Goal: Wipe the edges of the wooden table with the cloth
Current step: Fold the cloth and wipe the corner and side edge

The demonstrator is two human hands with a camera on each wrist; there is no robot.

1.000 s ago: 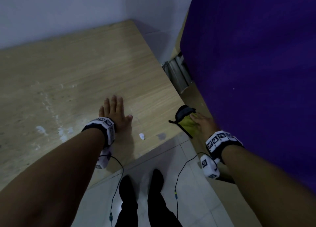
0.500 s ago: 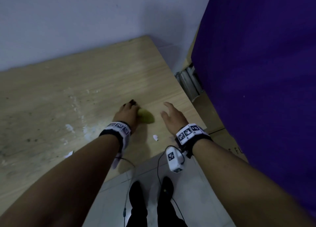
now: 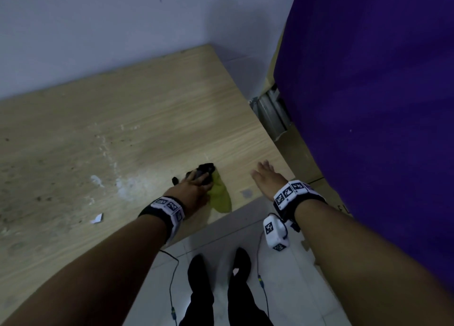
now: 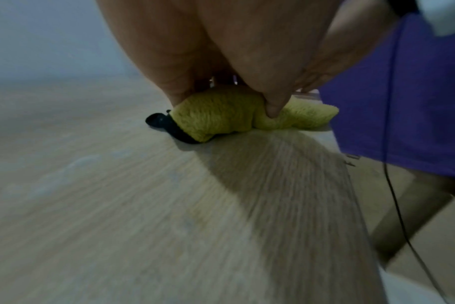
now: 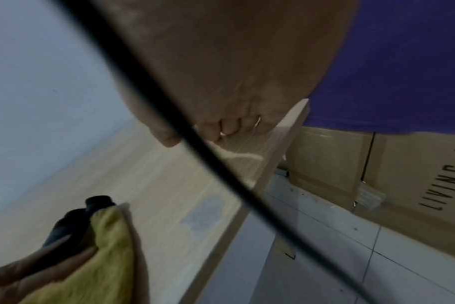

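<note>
The wooden table [image 3: 147, 129] fills the left of the head view, its front right corner near me. A yellow-green cloth [image 3: 219, 195] with a black trim lies bunched on the top by the front edge. My left hand [image 3: 194, 185] grips it, the thumb dug into the pile and the fingers over the black part. The left wrist view shows the cloth [image 4: 221, 115] pressed to the table [image 4: 143, 205]. My right hand [image 3: 266, 176] lies open on the top near the right corner and holds nothing. In the right wrist view its fingertips [image 5: 221, 127] touch the wood, with the cloth [image 5: 101, 257] at lower left.
White dust smears [image 3: 127, 188], a paper scrap [image 3: 97, 219] and a grey patch [image 3: 246, 193] mark the top. A purple-covered bulk [image 3: 368, 104] stands close on the right, over cardboard boxes [image 5: 377, 174] and metal rails [image 3: 270, 114]. A wall backs the table. My feet [image 3: 216, 271] stand on tiles.
The cloth passed from my right hand at the table's right edge to my left hand on the top. The right hand let go and now rests open near the corner.
</note>
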